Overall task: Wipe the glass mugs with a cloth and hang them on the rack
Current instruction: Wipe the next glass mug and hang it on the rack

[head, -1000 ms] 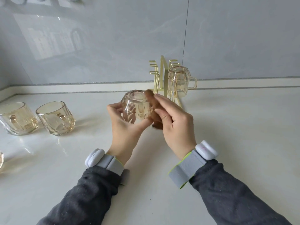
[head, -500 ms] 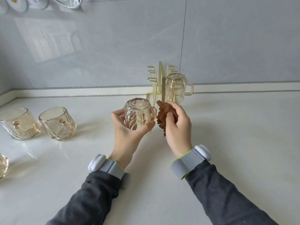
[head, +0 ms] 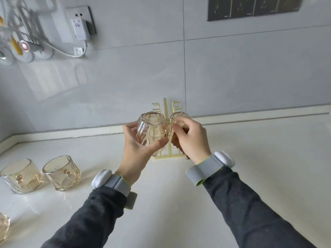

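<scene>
My left hand (head: 138,149) grips an amber glass mug (head: 151,130) held upside down, right in front of the left side of the gold wire rack (head: 165,111). My right hand (head: 191,138) holds a crumpled brown cloth (head: 176,142) in its palm, fingers curled up beside the mug's handle. A second mug (head: 179,116) hangs upside down on the rack's right side, mostly hidden behind my right hand. Two more amber mugs (head: 61,172) (head: 20,176) stand upright on the counter at the left.
The rack's base (head: 168,156) stands on the white counter (head: 259,149) near the grey tiled wall. Part of another glass (head: 3,228) shows at the lower left edge. A wall socket with a plugged adapter (head: 79,25) and cables hang at the upper left.
Both hands have carried the mug up and forward to the rack. The cloth, earlier held against the mug, is now bunched in my right palm. The view has tilted upward.
</scene>
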